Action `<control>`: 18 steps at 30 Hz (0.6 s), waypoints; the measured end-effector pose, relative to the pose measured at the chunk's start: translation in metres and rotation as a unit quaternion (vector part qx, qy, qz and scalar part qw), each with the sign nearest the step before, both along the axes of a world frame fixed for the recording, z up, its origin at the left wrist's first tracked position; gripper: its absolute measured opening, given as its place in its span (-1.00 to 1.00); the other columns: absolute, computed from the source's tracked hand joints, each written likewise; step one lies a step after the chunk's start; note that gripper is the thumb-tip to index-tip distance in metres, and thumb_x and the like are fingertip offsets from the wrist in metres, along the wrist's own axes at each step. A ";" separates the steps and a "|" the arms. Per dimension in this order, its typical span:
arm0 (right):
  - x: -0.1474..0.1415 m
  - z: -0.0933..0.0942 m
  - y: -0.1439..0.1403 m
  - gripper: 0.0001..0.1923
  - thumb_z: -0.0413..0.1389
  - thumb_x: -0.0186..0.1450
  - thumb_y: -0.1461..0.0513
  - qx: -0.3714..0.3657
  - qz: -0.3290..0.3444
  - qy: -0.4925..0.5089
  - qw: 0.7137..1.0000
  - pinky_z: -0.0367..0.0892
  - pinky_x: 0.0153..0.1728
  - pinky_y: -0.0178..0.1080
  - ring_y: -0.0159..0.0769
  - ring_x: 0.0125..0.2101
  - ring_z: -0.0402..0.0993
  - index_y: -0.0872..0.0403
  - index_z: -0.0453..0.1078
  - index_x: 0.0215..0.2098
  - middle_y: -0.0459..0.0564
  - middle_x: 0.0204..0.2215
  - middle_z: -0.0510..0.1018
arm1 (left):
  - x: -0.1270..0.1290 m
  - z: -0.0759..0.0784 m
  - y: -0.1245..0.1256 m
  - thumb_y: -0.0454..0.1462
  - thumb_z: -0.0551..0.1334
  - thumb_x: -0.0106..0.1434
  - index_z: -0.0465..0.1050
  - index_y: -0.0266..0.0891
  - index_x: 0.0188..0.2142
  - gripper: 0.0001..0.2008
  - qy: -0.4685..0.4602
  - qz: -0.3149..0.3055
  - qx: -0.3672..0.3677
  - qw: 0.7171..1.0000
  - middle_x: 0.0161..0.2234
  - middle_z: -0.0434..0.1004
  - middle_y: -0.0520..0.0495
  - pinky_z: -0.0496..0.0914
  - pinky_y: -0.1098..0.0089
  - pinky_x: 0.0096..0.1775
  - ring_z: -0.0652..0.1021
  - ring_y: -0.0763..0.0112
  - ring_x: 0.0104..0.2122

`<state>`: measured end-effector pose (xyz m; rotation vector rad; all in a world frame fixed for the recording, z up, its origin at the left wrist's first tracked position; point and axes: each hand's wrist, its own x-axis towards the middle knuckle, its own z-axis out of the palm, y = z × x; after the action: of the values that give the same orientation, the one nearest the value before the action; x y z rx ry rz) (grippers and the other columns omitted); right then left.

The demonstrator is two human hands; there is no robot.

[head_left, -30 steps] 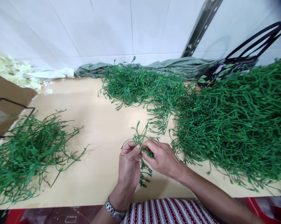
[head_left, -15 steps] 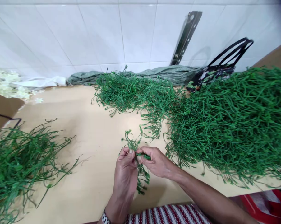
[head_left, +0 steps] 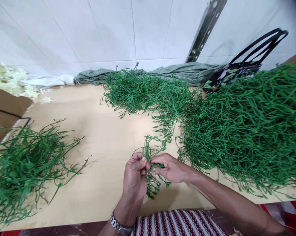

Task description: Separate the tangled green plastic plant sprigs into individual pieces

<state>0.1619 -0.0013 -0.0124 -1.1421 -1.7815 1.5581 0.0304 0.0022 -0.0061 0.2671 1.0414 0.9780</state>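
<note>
A small bunch of green plastic stems (head_left: pixel 150 151) stands between both hands over the front middle of the beige table (head_left: pixel 106 137). My left hand (head_left: pixel 135 177), with a metal watch at the wrist, pinches the bunch from the left. From the right, my right hand (head_left: pixel 170 167) grips the same bunch, fingertips touching the left ones. Stem ends hang below the hands and curl up above them.
A large heap of green stems (head_left: pixel 246 127) fills the right side, with a flatter spread (head_left: pixel 148 91) at the back centre. A looser pile (head_left: pixel 22 164) lies at the left. Against the tiled wall: grey-green sack (head_left: pixel 182 70), black-handled bag (head_left: pixel 238 70), white flowers (head_left: pixel 8 78), cardboard box (head_left: pixel 5 108).
Both hands stay closed on the bunch, which has shifted slightly between the fingers. The head camera has swung a little, so the whole scene moves in frame.
</note>
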 end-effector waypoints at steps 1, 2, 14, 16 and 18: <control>0.000 0.001 0.000 -0.87 0.01 0.17 0.36 -0.004 0.000 0.001 1.000 0.19 -0.43 -0.43 -0.45 -0.48 0.27 0.20 0.40 -0.41 -0.12 -0.53 0.41 | 0.000 0.000 0.000 -0.43 0.29 -0.20 0.26 -0.32 -0.60 -0.82 0.004 -0.004 0.000 1.000 -0.77 0.26 0.12 -0.01 0.61 -0.66 0.20 0.68 -0.75; 0.000 0.002 -0.001 -0.87 0.01 0.17 0.36 -0.011 0.001 0.000 1.000 0.18 -0.44 -0.43 -0.46 -0.49 0.26 0.20 0.41 -0.41 -0.12 -0.54 0.40 | -0.001 0.001 -0.001 -0.42 0.28 -0.20 0.26 -0.31 -0.60 -0.82 0.008 -0.008 0.001 1.000 -0.77 0.25 0.12 -0.01 0.61 -0.67 0.19 0.68 -0.75; 0.011 0.002 0.000 -0.80 0.00 0.18 0.38 -0.028 0.050 0.003 0.998 0.17 -0.48 -0.53 -0.54 -0.50 0.23 0.24 0.43 -0.28 -0.13 -0.51 0.37 | 0.000 0.000 0.001 -0.46 0.30 -0.23 0.31 -0.30 -0.58 -0.81 0.029 -0.041 -0.028 0.998 -0.78 0.25 0.12 0.09 0.61 -0.69 0.22 0.64 -0.78; 0.012 0.001 0.000 -0.79 0.00 0.18 0.39 -0.028 0.058 -0.008 0.998 0.17 -0.48 -0.53 -0.54 -0.50 0.23 0.25 0.43 -0.28 -0.13 -0.52 0.37 | 0.001 -0.002 0.001 -0.47 0.29 -0.23 0.31 -0.30 -0.58 -0.81 0.027 -0.051 -0.027 0.998 -0.78 0.24 0.13 0.09 0.61 -0.70 0.22 0.65 -0.78; 0.014 0.001 0.001 -0.79 -0.01 0.18 0.40 -0.022 0.070 -0.004 0.997 0.16 -0.49 -0.52 -0.54 -0.51 0.22 0.24 0.44 -0.28 -0.14 -0.53 0.36 | 0.002 -0.001 0.000 -0.46 0.30 -0.22 0.29 -0.31 -0.61 -0.81 0.023 -0.061 -0.025 0.998 -0.80 0.22 0.13 0.06 0.62 -0.70 0.18 0.67 -0.79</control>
<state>0.1758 -0.0006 -0.0110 -1.0650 -1.8774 1.6829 0.0327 0.0025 -0.0074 0.3103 1.0768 0.8386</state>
